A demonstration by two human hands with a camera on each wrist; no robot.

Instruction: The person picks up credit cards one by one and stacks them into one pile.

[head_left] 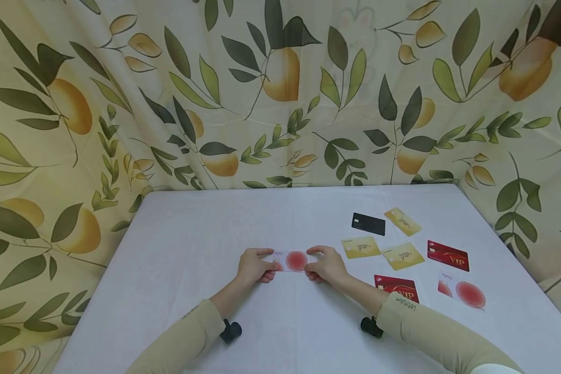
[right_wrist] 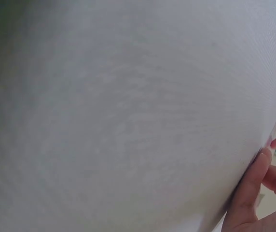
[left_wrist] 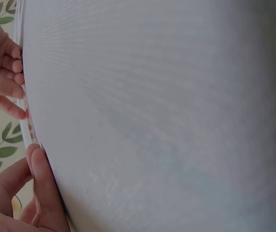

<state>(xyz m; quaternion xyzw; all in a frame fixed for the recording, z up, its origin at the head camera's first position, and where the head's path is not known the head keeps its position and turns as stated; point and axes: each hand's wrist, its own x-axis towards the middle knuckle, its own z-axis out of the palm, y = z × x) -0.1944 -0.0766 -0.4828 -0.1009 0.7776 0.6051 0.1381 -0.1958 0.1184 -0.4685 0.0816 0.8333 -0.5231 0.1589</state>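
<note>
A white card with a pink-red circle [head_left: 290, 261] lies flat between both hands near the middle of the table in the head view. My left hand [head_left: 254, 266] pinches its left end, thumb at the lower corner and index finger at the upper one. At the opposite end, my right hand [head_left: 328, 265] holds the card between thumb and index finger. The left wrist view shows the left hand [left_wrist: 34, 193] low at the table surface, the card seen nearly edge-on. In the right wrist view, the right hand [right_wrist: 258, 198] is at the lower right corner.
Several cards lie to the right: a black card [head_left: 368, 224], gold cards [head_left: 360, 247], a red VIP card [head_left: 448, 255], another red card [head_left: 395, 286] partly behind the right forearm, and a white card with a pink circle [head_left: 462, 292]. A patterned curtain [head_left: 262, 130] hangs behind the white table [head_left: 205, 223].
</note>
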